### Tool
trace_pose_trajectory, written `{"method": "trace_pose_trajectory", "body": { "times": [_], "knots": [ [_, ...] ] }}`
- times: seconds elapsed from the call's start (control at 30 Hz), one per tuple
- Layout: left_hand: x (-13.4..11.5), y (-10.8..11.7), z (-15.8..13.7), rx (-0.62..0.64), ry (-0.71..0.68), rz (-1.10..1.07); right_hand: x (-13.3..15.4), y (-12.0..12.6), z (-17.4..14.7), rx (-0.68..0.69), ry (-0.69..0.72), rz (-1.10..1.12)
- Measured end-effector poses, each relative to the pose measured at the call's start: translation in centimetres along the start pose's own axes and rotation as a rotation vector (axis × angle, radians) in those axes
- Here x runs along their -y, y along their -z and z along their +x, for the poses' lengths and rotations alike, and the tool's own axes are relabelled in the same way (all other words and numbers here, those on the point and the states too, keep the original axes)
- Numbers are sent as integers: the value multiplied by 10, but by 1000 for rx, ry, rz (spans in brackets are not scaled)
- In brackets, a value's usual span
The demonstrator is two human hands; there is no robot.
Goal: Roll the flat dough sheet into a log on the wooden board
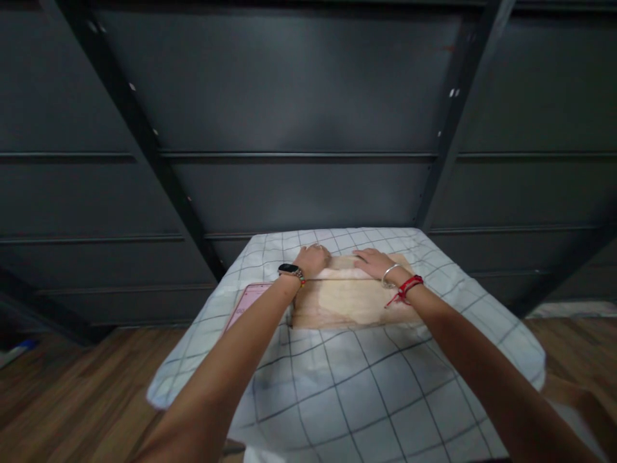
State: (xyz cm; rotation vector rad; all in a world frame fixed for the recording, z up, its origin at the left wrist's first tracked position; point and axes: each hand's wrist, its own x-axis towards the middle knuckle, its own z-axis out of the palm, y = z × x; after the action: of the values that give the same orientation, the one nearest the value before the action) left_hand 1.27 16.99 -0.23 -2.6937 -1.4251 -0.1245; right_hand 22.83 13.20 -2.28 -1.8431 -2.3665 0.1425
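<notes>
A beige rectangular sheet (347,302) with a paler patch lies on the checked white cloth in front of me; I cannot tell whether it is fabric or another material. A raised band, like a fold, runs across its far part. My left hand (313,260) rests at the band's left end with its fingers curled in around the edge; the fingertips are hidden. On the band's right part lies my right hand (375,263), its fingers stretched out to the left and nothing held in them. The wrists carry a dark watch, a bangle and a red bracelet.
The checked white cloth (347,392) covers a small table. A phone (248,302) with a pink screen lies left of the beige sheet, partly behind my left forearm. A dark panelled wall (299,96) rises beyond the table, and wooden floor (91,379) shows at both sides.
</notes>
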Motion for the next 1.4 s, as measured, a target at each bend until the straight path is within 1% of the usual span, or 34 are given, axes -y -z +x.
{"method": "trace_pose_trajectory", "body": {
  "times": [0.1,0.2,0.43,0.53,0.6,0.73,0.83,1.0,1.13,1.27,1.4],
  "knots": [
    [-8,4,-12,41,-64,34,6,3,-11,11,9,-2],
    [-14,7,-23,60,-57,20,12,6,-20,18,21,0],
    [-23,8,-46,34,-114,-12,21,5,-56,7,86,-34],
    [-25,6,-48,19,-114,1,20,4,-60,35,104,-50],
    [-23,1,-46,-26,-75,10,19,4,-56,45,95,-61],
    [-15,-11,-31,-160,36,44,16,4,-36,10,42,-64],
    [-7,-14,-14,-218,55,67,11,2,-16,26,-33,-40],
    [2,-10,16,-219,66,73,-5,-2,16,52,-116,-13],
    [7,-10,34,-226,81,75,-14,-3,35,49,-158,-14],
    [10,-12,40,-239,88,61,-20,-5,43,23,-143,-30],
    [11,-14,39,-240,95,47,-20,-6,42,23,-106,-33]
  ]
}}
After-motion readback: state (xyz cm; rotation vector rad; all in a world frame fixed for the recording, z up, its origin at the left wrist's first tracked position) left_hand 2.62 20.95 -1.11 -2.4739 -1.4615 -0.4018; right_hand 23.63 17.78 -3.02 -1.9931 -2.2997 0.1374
